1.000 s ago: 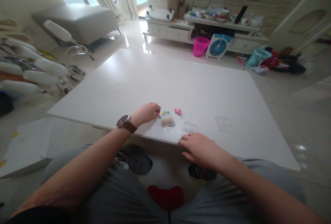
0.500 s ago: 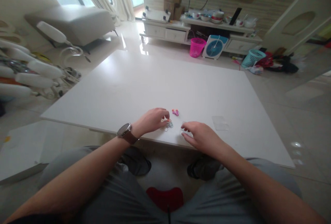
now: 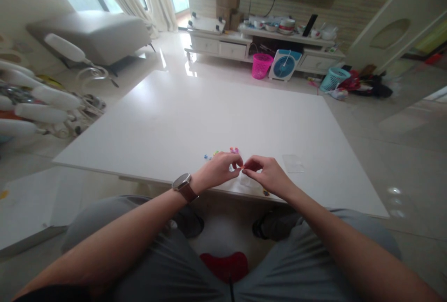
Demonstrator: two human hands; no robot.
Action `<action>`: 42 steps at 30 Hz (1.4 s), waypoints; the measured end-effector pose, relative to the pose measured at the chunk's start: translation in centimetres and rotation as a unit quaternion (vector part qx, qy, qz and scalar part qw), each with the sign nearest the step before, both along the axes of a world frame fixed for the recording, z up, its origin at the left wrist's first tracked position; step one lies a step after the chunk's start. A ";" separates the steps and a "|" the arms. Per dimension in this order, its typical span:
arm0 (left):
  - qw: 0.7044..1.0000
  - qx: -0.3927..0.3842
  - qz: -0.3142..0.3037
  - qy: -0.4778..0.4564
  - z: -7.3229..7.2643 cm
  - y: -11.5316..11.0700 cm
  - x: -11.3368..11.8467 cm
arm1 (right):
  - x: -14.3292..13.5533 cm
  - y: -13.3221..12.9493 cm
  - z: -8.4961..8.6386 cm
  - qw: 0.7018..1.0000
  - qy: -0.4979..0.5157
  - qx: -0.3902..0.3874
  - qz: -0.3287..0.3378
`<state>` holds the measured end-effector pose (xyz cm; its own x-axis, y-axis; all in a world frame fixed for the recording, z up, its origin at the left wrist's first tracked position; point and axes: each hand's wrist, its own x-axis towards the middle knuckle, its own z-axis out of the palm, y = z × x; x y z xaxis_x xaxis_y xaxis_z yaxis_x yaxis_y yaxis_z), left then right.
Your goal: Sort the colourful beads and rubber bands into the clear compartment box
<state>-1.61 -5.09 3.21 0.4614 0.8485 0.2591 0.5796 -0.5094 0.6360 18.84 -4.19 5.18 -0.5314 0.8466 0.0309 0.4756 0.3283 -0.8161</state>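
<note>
Fingertips of my left hand [image 3: 225,168] and my right hand [image 3: 266,174] meet over the near edge of the white table [image 3: 223,116]. Between them is a small orange piece [image 3: 243,167], too tiny to name, pinched from both sides. Just behind my left hand lie pink and orange pieces [image 3: 234,150], with a yellow-green piece [image 3: 215,153] and a blue piece [image 3: 206,157] to the left. A clear plastic tray [image 3: 249,182] sits below my fingers, partly covered. Under my right wrist a dark and yellow piece [image 3: 266,192] shows at the table edge.
A clear flat lid-like square [image 3: 293,163] lies to the right of my right hand. Across the room stand a pink basket [image 3: 261,65], a blue fan [image 3: 284,64] and a low cabinet [image 3: 232,50]. White-padded frames [image 3: 45,112] crowd the left side.
My left hand has moved right, away from the small rings, carrying the orange piece. My right hand has come up to it and closed on it. Blue and yellow-green pieces now show.
</note>
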 end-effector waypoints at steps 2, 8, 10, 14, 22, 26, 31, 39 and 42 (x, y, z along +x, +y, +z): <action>1.000 0.006 0.003 0.002 -0.2 -0.2 0.0 | -0.2 0.0 -0.1 1.000 -0.002 0.006 0.001; 1.000 0.011 0.017 -0.011 0.0 -0.5 -0.4 | -0.6 0.2 -0.1 0.999 0.004 0.043 -0.005; 1.000 0.010 0.019 -0.019 0.1 -0.5 -0.5 | -0.7 0.2 -0.1 0.999 0.011 0.048 -0.002; 0.999 0.013 0.014 -0.029 0.0 -0.6 -0.7 | -0.9 0.1 -0.4 0.998 0.026 0.063 0.003; 0.999 0.015 0.018 -0.027 0.1 -0.7 -0.6 | -1.1 0.1 -0.5 0.992 0.008 0.124 0.017; 0.999 0.004 0.027 -0.027 0.2 -0.5 -0.3 | -0.8 0.4 -0.4 0.991 -0.009 0.129 0.017; 1.000 -0.006 0.018 0.009 -0.5 -0.2 0.3 | 0.3 1.7 -1.1 0.985 -0.092 0.146 0.013; 0.987 -0.018 -0.089 0.134 -1.6 -0.4 0.2 | 0.4 2.5 -2.7 0.926 -0.344 0.146 0.059; 0.980 -0.008 -0.111 0.166 -1.9 -0.7 0.0 | -0.1 2.4 -2.8 0.913 -0.378 0.137 0.068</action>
<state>-1.61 -5.76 1.33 0.6912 0.7209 0.0507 0.6326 -0.6375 0.4399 18.70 -1.75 2.36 -0.5877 0.7869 -0.1880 0.8090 0.5684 -0.1498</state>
